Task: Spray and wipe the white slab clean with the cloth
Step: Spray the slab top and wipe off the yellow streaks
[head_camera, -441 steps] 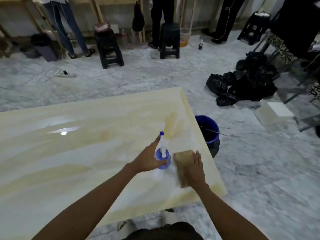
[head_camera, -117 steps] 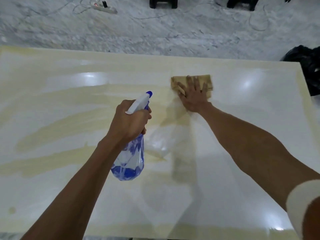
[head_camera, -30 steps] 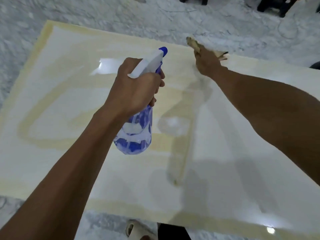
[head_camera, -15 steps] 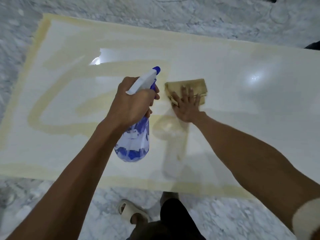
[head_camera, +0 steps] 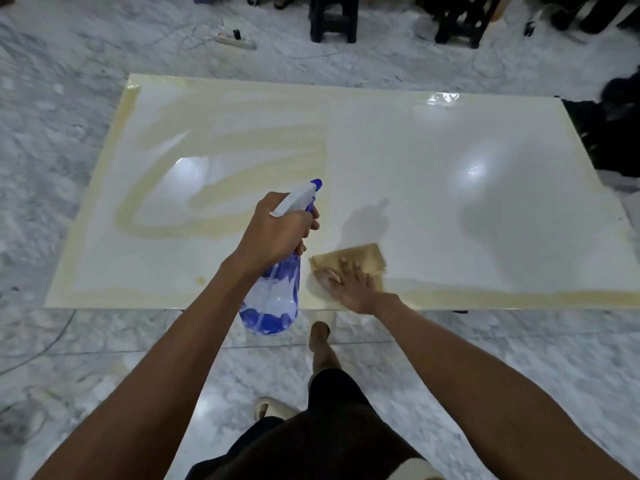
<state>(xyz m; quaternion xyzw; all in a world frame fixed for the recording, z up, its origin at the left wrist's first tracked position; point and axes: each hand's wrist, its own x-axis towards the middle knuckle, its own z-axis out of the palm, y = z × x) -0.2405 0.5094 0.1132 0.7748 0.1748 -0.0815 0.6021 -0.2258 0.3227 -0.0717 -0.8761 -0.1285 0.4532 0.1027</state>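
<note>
Gripping the blue spray bottle [head_camera: 273, 299] by its neck, the left hand [head_camera: 277, 233] is holding it up over the white slab [head_camera: 433, 174]. The right hand [head_camera: 353, 285] is pressing flat, fingers straight, on the tan cloth [head_camera: 349, 259] near the slab's front edge. Yellow streaks [head_camera: 242, 147] are showing on the left part.

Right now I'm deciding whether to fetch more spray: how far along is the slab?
Done: the right half of the slab looks clean. In hand: the right hand presses the cloth near the front edge; the left hand holds the spray bottle. Left: yellowish streaks on the left half and edges.
</note>
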